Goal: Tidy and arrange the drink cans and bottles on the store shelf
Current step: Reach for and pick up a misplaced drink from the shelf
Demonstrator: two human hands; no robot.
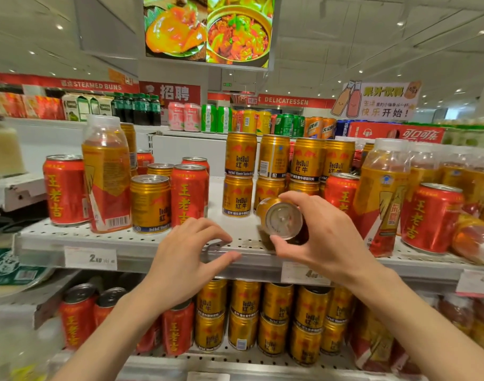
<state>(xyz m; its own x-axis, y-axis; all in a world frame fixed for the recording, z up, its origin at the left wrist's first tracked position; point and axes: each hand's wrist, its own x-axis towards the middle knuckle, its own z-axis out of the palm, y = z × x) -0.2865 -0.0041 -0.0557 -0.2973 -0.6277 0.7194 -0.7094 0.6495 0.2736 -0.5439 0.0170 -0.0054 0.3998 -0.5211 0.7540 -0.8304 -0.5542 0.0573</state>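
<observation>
Both forearms rise from the bottom edge toward the perforated white shelf (70, 237). Left hand (186, 259) hovers at the shelf's front lip, fingers loosely curved and spread, holding nothing. Right hand (326, 237) grips a gold can (282, 218) lying on its side, silver end toward the camera, thumb below and fingers curled over the top; the can lies near the front edge of the shelf, whether resting on it cannot be told.

Along the shelf from the left: a red can (64, 188), a tall orange-labelled bottle (107, 174), an upright gold Red Bull can (150, 203), and another red can (190, 193). Behind the held can, stacked gold cans (241, 174) stand two high. Right of the hand stand a second bottle (384, 196) and a further red can (430, 215). On the lower shelf, red and gold cans (246, 314) stand in rows.
</observation>
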